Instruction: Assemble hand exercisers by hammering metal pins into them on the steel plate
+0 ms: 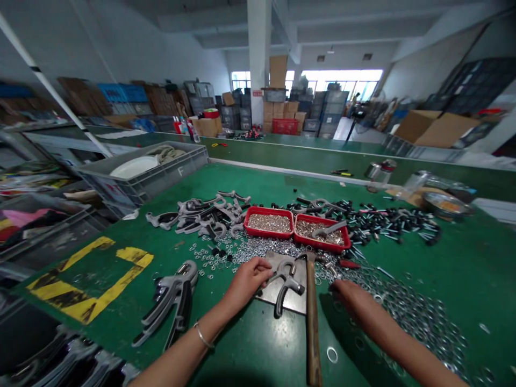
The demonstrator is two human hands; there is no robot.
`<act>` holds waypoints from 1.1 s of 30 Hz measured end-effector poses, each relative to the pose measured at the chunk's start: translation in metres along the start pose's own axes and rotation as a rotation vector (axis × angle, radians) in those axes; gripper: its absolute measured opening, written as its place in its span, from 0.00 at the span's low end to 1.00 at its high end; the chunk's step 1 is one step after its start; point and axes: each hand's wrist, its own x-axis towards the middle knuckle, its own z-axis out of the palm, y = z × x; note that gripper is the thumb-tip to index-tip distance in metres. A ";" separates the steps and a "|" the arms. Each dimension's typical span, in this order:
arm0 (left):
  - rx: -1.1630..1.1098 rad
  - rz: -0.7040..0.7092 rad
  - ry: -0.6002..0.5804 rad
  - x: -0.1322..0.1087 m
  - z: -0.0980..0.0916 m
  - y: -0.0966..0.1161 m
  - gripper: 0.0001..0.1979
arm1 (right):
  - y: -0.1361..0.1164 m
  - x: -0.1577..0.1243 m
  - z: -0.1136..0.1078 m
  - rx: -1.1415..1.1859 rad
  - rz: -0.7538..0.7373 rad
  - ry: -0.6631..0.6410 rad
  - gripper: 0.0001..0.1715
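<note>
Left hand [248, 282]: curled against a cast metal lever [288, 287] on a steel plate [296, 301], grip unclear.
Right hand [346, 293]: empty, relaxed, above scattered washers [419, 317].
Near edge: a hammer's wooden handle [312, 322] (cut off by the frame).
Far left: grey crate [141, 177] marked "F".

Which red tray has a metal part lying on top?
The red tray on the right: a grey metal part rests across it; the left tray has none.

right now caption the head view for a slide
Left hand on a metal casting by a wooden-handled hammer, right hand above scattered steel washers.
</note>
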 end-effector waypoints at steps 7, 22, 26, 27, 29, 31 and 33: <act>0.058 0.029 -0.093 0.008 0.006 0.003 0.10 | -0.015 0.062 0.023 0.479 0.081 0.088 0.14; 0.763 0.256 0.054 0.036 0.043 -0.020 0.07 | -0.015 0.099 0.048 0.409 0.077 0.209 0.11; 0.953 0.351 0.021 0.036 0.043 -0.018 0.08 | -0.011 0.102 0.055 0.320 0.052 0.237 0.11; 1.008 0.394 -0.001 0.036 0.043 -0.017 0.08 | -0.010 0.102 0.055 0.296 0.046 0.241 0.11; 1.101 0.484 -0.060 0.037 0.045 -0.016 0.08 | -0.011 0.102 0.055 0.245 0.036 0.250 0.11; 1.153 0.559 -0.111 0.039 0.046 -0.015 0.08 | -0.014 0.103 0.056 0.188 0.024 0.268 0.11; 1.163 0.598 -0.135 0.040 0.045 -0.015 0.09 | -0.018 0.102 0.057 0.125 0.006 0.289 0.11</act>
